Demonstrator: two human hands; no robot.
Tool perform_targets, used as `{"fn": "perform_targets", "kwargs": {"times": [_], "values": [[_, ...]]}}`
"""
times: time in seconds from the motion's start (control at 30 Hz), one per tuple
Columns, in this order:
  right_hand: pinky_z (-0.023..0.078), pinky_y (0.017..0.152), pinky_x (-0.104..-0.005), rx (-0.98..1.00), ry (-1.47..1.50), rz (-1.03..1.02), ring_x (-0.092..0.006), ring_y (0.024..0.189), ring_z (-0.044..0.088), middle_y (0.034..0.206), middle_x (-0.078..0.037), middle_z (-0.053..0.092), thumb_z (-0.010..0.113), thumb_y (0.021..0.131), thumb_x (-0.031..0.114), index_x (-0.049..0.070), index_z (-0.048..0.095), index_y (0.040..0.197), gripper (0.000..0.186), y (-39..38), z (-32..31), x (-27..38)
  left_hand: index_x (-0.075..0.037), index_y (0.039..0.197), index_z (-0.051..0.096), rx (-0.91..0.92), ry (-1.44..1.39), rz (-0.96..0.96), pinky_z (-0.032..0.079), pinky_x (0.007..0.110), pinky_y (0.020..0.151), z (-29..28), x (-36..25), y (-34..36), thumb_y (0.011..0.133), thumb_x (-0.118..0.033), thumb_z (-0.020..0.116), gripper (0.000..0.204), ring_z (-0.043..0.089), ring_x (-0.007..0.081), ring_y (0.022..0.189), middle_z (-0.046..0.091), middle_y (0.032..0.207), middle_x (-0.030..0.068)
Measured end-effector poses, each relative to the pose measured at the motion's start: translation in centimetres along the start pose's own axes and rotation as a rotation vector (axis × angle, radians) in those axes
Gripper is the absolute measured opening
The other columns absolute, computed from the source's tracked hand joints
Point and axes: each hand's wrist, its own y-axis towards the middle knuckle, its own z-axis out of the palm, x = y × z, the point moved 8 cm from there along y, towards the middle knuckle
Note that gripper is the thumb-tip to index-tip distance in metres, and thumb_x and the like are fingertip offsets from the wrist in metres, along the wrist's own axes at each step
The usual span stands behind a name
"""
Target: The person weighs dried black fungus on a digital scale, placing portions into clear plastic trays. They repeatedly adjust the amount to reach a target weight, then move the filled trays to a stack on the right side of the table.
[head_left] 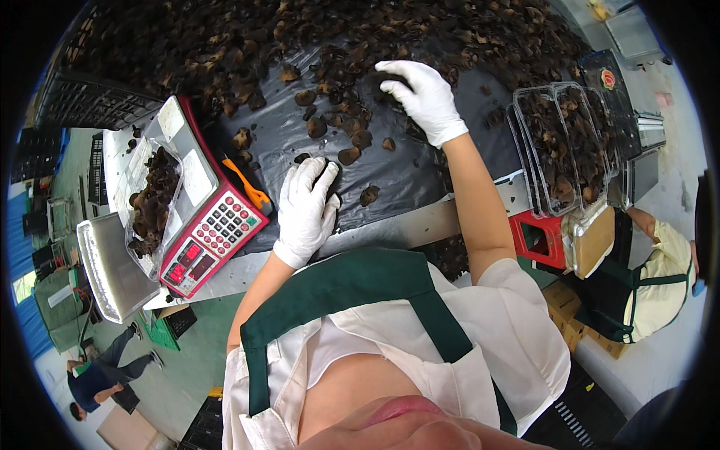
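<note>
Under both hands (304,206), dried mushrooms (349,155)

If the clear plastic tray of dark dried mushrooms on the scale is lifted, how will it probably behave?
The clear tray looks thin-walled, so it may flex if gripped by one edge. Its dried mushrooms look shrivelled, so it is probably light for its size. They are heaped above the rim, so tilting it may spill pieces onto the scale.

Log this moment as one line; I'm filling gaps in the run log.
left hand: gloved, on black sheet, dark piece under fingers | right hand: gloved, reaching into dried fungus pile | scale: holds filled clear tray
</note>
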Motion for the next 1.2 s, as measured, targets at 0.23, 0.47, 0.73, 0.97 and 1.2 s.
{"fn": "perform_targets", "kwargs": {"times": [0.23, 0.47, 0.73, 0.97, 1.2], "values": [[0.046, 0.076, -0.0196, -0.075, 1.081, 0.577, -0.0042, 0.087, 0.061, 0.105, 0.002, 0.069, 0.065, 0.103, 0.013, 0.001, 0.066, 0.123, 0.023, -3.6, -1.0, -2.8, -0.010, 0.136, 0.063, 0.022, 0.102, -0.069, 0.040, 0.055, 0.115, 1.3, 0.1, -0.5, 0.078, -0.004, 0.072, 0.059, 0.057, 0.0341, 0.129, 0.060, 0.138, 0.0156], [0.055, 0.099, -0.0429, 0.084, 1.141, 0.492, -0.0226, 0.105, 0.069, 0.112, -0.011, 0.072, 0.060, 0.107, 0.028, -0.005, 0.062, 0.130, 0.041, -4.9, -0.9, -2.0, -0.011, 0.136, 0.063, 0.004, 0.115, -0.077, 0.040, 0.055, 0.115, 1.3, 0.2, -0.7, 0.080, -0.005, 0.070, 0.056, 0.058, 0.0317, 0.130, 0.061, 0.137, 0.0138], [0.056, 0.099, -0.0430, 0.075, 1.144, 0.512, -0.0261, 0.101, 0.073, 0.108, -0.017, 0.074, 0.057, 0.108, 0.024, -0.009, 0.062, 0.130, 0.040, -7.4, -2.3, -2.3, -0.011, 0.137, 0.063, -0.003, 0.111, -0.060, 0.039, 0.057, 0.114, 1.4, 0.4, -0.9, 0.081, -0.007, 0.070, 0.057, 0.057, 0.0312, 0.131, 0.061, 0.137, 0.0136], [0.055, 0.097, -0.0402, 0.055, 1.134, 0.547, -0.0235, 0.100, 0.071, 0.109, -0.015, 0.073, 0.062, 0.104, 0.019, -0.009, 0.059, 0.137, 0.044, -8.9, -2.9, -2.4, -0.011, 0.135, 0.064, 0.002, 0.102, -0.078, 0.040, 0.055, 0.115, 1.2, 0.4, -0.7, 0.080, -0.006, 0.071, 0.056, 0.058, 0.0312, 0.130, 0.061, 0.136, 0.0133], [0.050, 0.079, -0.0288, 0.029, 1.147, 0.757, -0.0173, 0.094, 0.066, 0.118, -0.012, 0.070, 0.061, 0.105, 0.026, -0.003, 0.061, 0.136, 0.043, -13.8, -8.0, -2.0, -0.015, 0.131, 0.067, -0.170, 0.055, -0.049, 0.037, 0.052, 0.117, 0.8, 1.4, -1.9, 0.077, -0.005, 0.077, 0.056, 0.062, 0.0253, 0.113, 0.066, 0.116, 0.0061]]}}
